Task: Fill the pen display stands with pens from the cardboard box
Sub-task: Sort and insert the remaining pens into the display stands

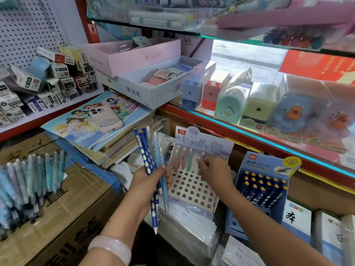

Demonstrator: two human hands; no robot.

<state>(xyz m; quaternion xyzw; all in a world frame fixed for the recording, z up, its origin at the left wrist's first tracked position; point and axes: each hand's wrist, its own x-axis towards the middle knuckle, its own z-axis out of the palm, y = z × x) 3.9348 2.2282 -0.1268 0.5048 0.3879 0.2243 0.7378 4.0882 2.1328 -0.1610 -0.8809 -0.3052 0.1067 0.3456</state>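
My left hand (pixel 148 182) grips a bunch of pens (pixel 151 160): dark blue ones with white dots and pale blue ones, tips pointing down. My right hand (pixel 213 170) reaches over the white perforated display stand (pixel 192 191) and pinches a pale pen (pixel 202 156) standing in its back row. A few pastel pens (pixel 184 158) stand in that row under a lilac "Jelly" header card. To the right, a blue display stand (pixel 263 189) holds several dark blue pens with yellow caps. At the left, a bundle of blue pens (pixel 28 181) lies on a cardboard box (pixel 76 204).
A phone (pixel 105 118) lies on a stack of picture books (pixel 92 120) behind my left hand. The glass shelf (pixel 249 129) above the stands carries boxed sharpeners and duck toys. Small boxes are piled on the left shelf. Wrapped notebooks lie under the stands.
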